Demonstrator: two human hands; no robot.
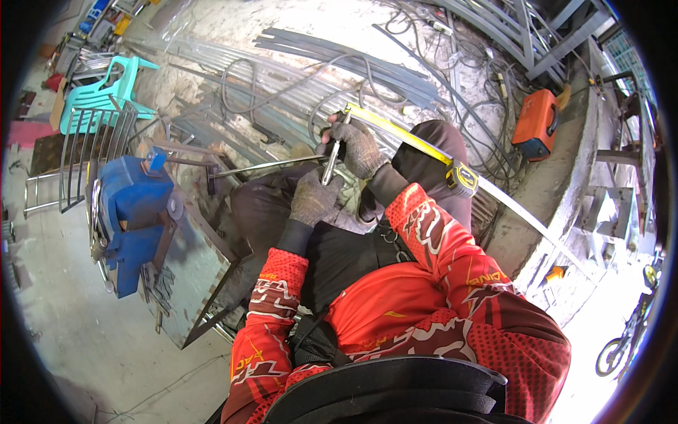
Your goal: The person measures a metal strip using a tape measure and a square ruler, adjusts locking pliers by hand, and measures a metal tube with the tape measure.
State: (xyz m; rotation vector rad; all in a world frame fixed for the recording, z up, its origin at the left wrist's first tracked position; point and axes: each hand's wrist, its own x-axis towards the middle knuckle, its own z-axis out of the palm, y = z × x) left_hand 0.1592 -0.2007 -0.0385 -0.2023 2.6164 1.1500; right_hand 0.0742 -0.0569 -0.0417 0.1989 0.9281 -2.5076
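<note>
Both my gloved hands are on a short shiny metal tube (333, 161) held over my lap. My left hand (314, 198) is wrapped round its near end, in a grey-brown knit glove. Higher up, my right hand (362, 147) closes on the tube near its far end. A yellow tape measure (462, 179) lies by my right thigh, its blade (406, 136) drawn out to beside the far end of the tube. Whether my right fingers also pinch the blade's tip I cannot tell. A thin metal rod (265, 166) runs leftward from near my hands.
A blue bench vise (131, 205) stands on a metal-topped bench (187, 272) at left, near a turquoise plastic chair (106, 99). Metal bars (353, 63) and looping cables (247, 109) cover the floor ahead. An orange machine case (535, 126) sits at right beside a concrete ledge (565, 191).
</note>
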